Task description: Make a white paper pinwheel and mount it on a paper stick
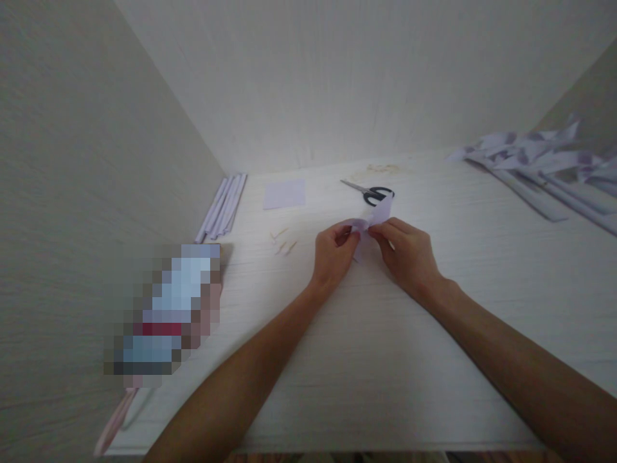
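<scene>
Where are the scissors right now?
In the head view, the scissors lie on the table slightly right of centre, just beyond the pale paper pinched by the left hand and right hand, and right of the flat sheet.

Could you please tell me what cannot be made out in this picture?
In the head view:
Lilac paper: its pinched part is hidden by the left hand and right hand.
Object at left: masked by pixelation.
Paper pieces at right: blurred, cut off by the right edge.
Thin tan bits left of the hands: too small to identify.
</scene>
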Action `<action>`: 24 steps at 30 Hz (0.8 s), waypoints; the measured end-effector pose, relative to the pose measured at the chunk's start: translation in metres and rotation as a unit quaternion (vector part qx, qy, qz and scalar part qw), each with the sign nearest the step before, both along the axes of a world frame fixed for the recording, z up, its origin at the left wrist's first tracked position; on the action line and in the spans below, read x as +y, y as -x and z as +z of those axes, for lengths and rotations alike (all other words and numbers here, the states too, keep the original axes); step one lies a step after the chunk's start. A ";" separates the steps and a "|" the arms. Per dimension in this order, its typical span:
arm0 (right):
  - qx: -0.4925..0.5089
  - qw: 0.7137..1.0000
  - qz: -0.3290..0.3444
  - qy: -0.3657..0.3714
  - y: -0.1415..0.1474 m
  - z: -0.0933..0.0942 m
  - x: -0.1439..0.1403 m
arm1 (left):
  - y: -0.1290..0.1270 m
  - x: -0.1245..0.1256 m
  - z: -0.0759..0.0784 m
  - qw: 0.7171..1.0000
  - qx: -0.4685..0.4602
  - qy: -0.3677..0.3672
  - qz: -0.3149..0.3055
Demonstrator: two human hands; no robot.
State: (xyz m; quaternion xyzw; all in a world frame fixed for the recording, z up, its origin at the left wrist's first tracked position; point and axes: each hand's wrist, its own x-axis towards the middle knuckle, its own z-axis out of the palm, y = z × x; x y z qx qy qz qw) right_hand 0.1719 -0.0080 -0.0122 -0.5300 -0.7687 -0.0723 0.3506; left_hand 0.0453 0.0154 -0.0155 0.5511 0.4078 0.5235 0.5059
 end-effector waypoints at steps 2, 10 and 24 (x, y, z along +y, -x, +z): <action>0.001 1.000 -0.008 -0.006 0.001 0.000 0.000 | 0.001 -0.001 0.001 1.000 0.000 -0.003 0.013; -0.003 1.000 -0.007 -0.024 0.003 0.001 -0.001 | 0.005 -0.005 0.005 0.993 0.087 0.000 0.077; -0.001 0.999 -0.019 -0.033 0.002 -0.002 -0.001 | 0.002 0.001 -0.010 0.997 0.024 0.040 0.063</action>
